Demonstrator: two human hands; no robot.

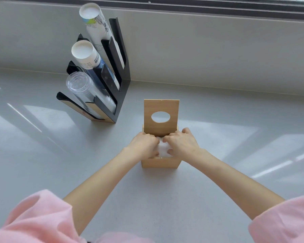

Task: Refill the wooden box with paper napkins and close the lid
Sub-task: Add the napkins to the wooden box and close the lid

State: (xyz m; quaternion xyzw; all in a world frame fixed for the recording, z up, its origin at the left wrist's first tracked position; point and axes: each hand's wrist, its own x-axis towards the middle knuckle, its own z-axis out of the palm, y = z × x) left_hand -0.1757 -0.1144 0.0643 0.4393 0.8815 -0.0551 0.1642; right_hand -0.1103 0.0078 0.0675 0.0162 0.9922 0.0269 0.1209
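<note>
Glossy grey countertop (42, 155), open light wooden box (160, 163) at centre, oval-holed lid (161, 106) upright, left hand (142, 144) and right hand (182, 142) gripping white paper napkins (162, 149) inside, black cup rack (119, 81) holding cup stacks beyond.

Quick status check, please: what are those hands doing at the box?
Left hand, right hand both in wooden box, on napkins. Lid upright, open. Nothing in the way.

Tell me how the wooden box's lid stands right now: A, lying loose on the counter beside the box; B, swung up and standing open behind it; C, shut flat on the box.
B: the lid with its oval hole stands upright behind the wooden box, while both hands work at the white napkins inside.
</note>
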